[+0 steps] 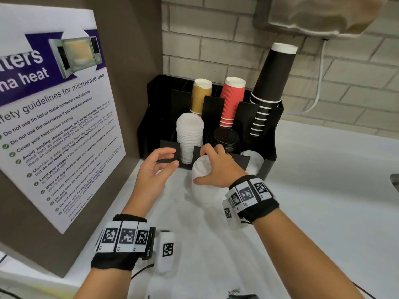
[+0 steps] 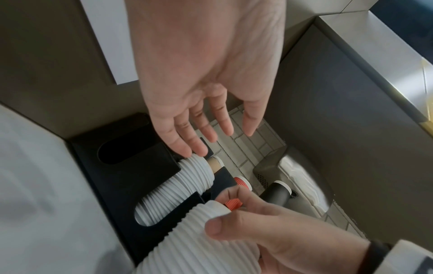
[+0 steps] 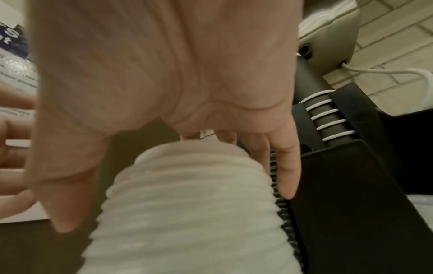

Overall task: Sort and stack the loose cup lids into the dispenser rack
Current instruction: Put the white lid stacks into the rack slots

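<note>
A black dispenser rack (image 1: 271,134) stands against the brick wall. Its front left slot holds a tall stack of white lids (image 1: 190,137) (image 2: 182,185), and black lids (image 1: 225,139) fill the slot beside it. A loose stack of white lids (image 1: 201,190) (image 2: 203,242) (image 3: 194,207) stands on the white counter just in front of the rack. My right hand (image 1: 199,167) (image 3: 175,146) grips its top, thumb on one side and fingers over the far side. My left hand (image 1: 170,157) (image 2: 201,129) hovers open just left of it, holding nothing, fingertips near the racked lids.
Upside-down cup stacks fill the rack's back row: tan (image 1: 200,96), red (image 1: 233,100) and black (image 1: 269,87). More white lids (image 1: 252,160) sit in the front right slot. A microwave safety poster (image 1: 54,126) covers the panel at left. A wall unit (image 1: 323,14) hangs above.
</note>
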Motion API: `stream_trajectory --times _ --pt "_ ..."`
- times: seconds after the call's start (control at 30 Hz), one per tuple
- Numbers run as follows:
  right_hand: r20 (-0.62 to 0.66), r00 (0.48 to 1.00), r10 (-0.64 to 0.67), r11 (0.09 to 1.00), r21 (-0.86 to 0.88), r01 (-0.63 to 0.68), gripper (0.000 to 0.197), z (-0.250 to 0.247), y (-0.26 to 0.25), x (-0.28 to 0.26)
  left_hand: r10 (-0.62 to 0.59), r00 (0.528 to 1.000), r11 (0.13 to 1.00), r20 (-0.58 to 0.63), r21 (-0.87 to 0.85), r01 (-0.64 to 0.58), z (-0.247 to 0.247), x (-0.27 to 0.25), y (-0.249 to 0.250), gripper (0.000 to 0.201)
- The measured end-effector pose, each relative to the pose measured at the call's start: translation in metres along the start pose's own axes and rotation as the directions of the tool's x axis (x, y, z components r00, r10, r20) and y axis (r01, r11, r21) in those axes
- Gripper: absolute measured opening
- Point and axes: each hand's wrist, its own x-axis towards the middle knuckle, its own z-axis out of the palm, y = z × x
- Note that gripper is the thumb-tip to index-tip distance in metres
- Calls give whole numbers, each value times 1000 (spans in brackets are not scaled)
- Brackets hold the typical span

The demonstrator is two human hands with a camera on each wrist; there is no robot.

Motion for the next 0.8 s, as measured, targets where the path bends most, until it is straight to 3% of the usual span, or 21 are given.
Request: stream_trajectory --times 0.23,0.33,0.4,0.47,0.57,0.7,0.8 --pt "1 1000 6 999 39 -6 67 -1 3 2 4 1000 1000 -3 4 -4 -4 0 -2 30" --pt "-83 997 7 999 43 -3 66 -11 2 -1 8 1000 1000 11 1 -8 -2 1 -1 30" --pt "-168 986 -20 986 160 47 65 -20 1 -5 3 998 1000 56 2 -4 3 1 0 37" --pt "-217 974 -58 930 343 132 64 -27 -3 -12 -15 989 1000 146 -10 17 10 -1 2 60" --pt "-169 981 -95 832 527 171 59 -30 -15 -26 -12 969 995 246 -92 36 23 -4 4 96" --pt "-135 983 -128 728 660 185 50 -31 -21 -42 30 961 990 275 -144 10 30 -6 9 96" --pt "-75 981 -177 711 680 180 51 -37 -15 -48 25 952 992 304 -125 14 26 -6 11 91"
